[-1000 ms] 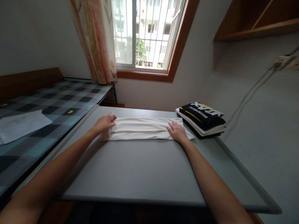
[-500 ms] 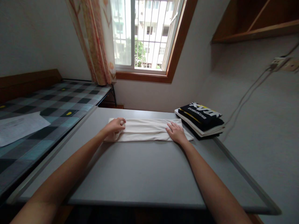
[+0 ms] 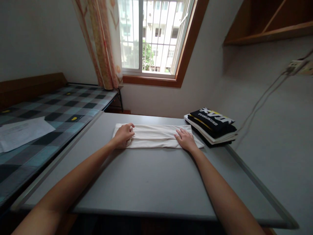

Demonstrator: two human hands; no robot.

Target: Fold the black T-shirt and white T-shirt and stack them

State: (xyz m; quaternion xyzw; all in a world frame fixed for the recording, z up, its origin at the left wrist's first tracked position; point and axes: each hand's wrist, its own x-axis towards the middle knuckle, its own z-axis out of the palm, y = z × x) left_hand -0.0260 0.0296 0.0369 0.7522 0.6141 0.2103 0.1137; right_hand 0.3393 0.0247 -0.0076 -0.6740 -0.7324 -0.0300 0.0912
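Note:
A white cloth (image 3: 154,133), folded into a long flat strip, lies across the far part of the grey table (image 3: 146,179). At its left end my left hand (image 3: 124,133) is closed, its fingers curled round some of the fabric. My right hand (image 3: 185,138) rests on the strip's right end with fingers spread, palm down. Just right of the strip sits a stack of folded clothes (image 3: 211,125), with a black piece with white lettering on top.
To the left, a bed with a checked cover (image 3: 83,98) carries a sheet of paper (image 3: 24,132). Behind the table are a curtain (image 3: 104,45) and a barred window (image 3: 158,36). Cables (image 3: 259,98) hang at the right wall, below a wooden shelf (image 3: 269,34).
My left hand has shifted slightly right along the cloth, its fingers still curled. My right hand stays spread on the right end. The whole view has moved a little.

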